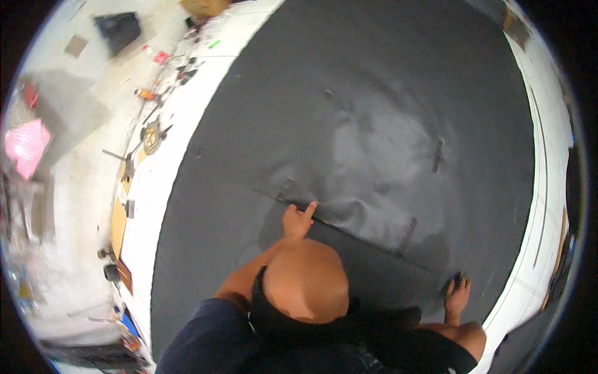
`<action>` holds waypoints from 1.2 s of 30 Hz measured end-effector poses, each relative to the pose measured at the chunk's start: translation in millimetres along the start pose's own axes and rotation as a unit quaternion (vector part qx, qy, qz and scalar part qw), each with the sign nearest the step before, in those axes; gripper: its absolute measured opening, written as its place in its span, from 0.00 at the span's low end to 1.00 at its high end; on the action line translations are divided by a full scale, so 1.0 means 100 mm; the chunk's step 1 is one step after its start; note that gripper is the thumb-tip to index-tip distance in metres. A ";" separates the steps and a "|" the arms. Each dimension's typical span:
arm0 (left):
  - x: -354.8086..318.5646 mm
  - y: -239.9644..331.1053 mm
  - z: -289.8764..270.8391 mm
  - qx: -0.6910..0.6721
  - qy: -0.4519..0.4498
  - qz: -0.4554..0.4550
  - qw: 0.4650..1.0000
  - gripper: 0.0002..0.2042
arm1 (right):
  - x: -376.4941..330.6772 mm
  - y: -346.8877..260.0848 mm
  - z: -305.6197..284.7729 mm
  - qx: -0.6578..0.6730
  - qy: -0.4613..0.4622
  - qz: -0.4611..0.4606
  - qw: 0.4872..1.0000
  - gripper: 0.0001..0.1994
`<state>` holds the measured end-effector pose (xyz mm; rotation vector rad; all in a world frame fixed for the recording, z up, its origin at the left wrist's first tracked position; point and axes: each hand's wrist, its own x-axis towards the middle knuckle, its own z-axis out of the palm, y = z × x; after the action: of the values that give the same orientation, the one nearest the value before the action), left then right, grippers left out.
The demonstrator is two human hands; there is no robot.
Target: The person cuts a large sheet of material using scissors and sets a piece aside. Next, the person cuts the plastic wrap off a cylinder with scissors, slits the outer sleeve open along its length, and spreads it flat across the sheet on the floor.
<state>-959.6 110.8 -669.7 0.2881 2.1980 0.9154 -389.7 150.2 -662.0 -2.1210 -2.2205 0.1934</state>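
A large sheet of black leather-like material (261, 124) covers most of the white table (212, 93) in front of me. A line like a fold or a cut edge (367, 240) slants across it from upper left to lower right. My left hand (296, 221) is at the upper left part of this line, its fingers closed on the sheet's raised edge. Near the line's lower right end, my right hand (457, 297) has its fingers curled at a small dark shape. Whether that is a tool or part of the sheet, I cannot make out.
Tools and small items, among them an orange-labelled bottle (144, 94) and a round brass-coloured object (151, 138), line the table's left side. A pink bag (27, 147) and a dark bag (118, 32) lie on the floor beyond. A dark strip (438, 155) rests on the sheet.
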 end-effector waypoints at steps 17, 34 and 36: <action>0.83 0.23 -0.94 -0.034 0.280 0.119 0.952 0.31 | 0.34 0.18 -0.05 -0.037 -0.174 -0.093 0.980 0.28; 1.08 -0.01 -1.16 -0.047 0.272 -0.034 0.960 0.31 | 0.25 -0.52 -0.35 -0.027 -0.180 -0.145 0.972 0.26; 1.03 0.06 -1.20 -0.015 0.279 -0.081 0.957 0.31 | 0.23 -0.44 -0.27 -0.019 -0.173 -0.132 0.976 0.26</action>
<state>-1117.1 97.9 -662.9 -0.1935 2.6636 1.0249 -431.3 172.9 -630.6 -1.9002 -2.6892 0.5434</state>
